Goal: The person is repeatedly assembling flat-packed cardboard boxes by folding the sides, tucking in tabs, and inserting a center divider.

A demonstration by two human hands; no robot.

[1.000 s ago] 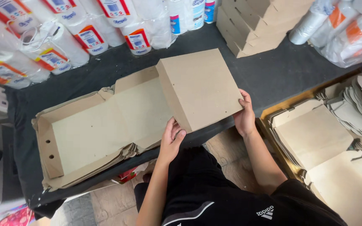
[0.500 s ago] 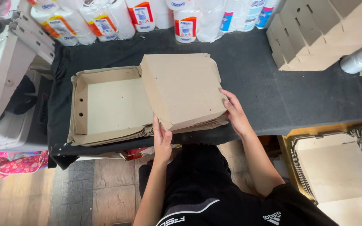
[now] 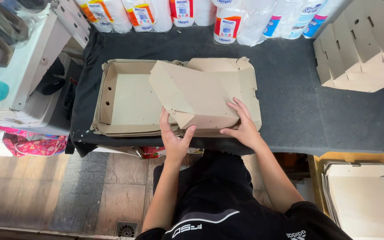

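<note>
Since half a second ago the folded cardboard box (image 3: pixel 196 95) has been lowered from a raised tilt onto the stack of open cardboard trays (image 3: pixel 125 100) and now lies nearly flat, skewed clockwise against the stack's edges. Its long axis runs left to right across the table (image 3: pixel 298 102), slightly rotated. It lies directly ahead of both hands, away from the body.

The left hand (image 3: pixel 174 140) is set at the near edge, thumb pressed on a folded corner flap and fingers curled under; its grip is closed on that flap. The right hand (image 3: pixel 244 124) lies flat on the lid's near right part, fingers spread and pressing down, nothing enclosed. The left hand is nearer to the folded corner, the right nearer to the box centre.

Outward: the table is covered in dark cloth. Along its far edge, plastic-wrapped packs (image 3: pixel 227 18) are noted, white with orange, red and blue labels. At far right a stack of folded cardboard boxes (image 3: pixel 361 49) is seen. Below right, flat cardboard blanks (image 3: pixel 365 200) lie in a yellow-rimmed holder. At left, a white shelf unit (image 3: pixel 32 66).
</note>
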